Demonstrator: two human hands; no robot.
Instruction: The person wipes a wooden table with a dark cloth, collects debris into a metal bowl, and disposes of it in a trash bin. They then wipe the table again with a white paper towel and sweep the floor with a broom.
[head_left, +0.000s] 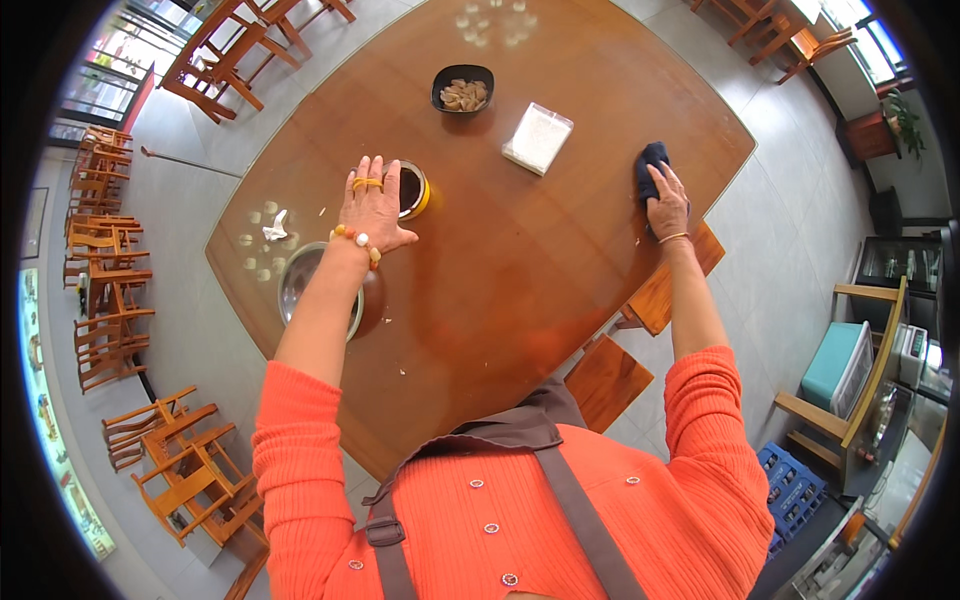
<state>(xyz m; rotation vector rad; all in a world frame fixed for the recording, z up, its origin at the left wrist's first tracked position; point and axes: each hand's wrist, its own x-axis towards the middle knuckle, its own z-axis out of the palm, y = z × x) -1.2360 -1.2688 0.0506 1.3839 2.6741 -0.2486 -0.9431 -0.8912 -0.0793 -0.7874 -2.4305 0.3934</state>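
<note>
My left hand (373, 206) is spread palm down over the left side of a yellow container (424, 196) with a dark inside. I cannot tell whether the hand touches it. A yellow band is around a finger, and a beaded bracelet is on the wrist. Under my left forearm, partly hidden, is a round metal bowl (301, 281). On the right side of the wooden table (495, 262), my right hand (667, 202) presses on a bunched dark blue cloth (649, 172). Small crumbs (403, 372) dot the near part of the tabletop.
Farther back are a black bowl (463, 71) of brownish pieces and a clear-wrapped white packet (538, 139). A crumpled white tissue (276, 226) lies at left. Wooden stools (607, 381) stand against the near right edge. Blue crates (791, 487) are on the floor at right.
</note>
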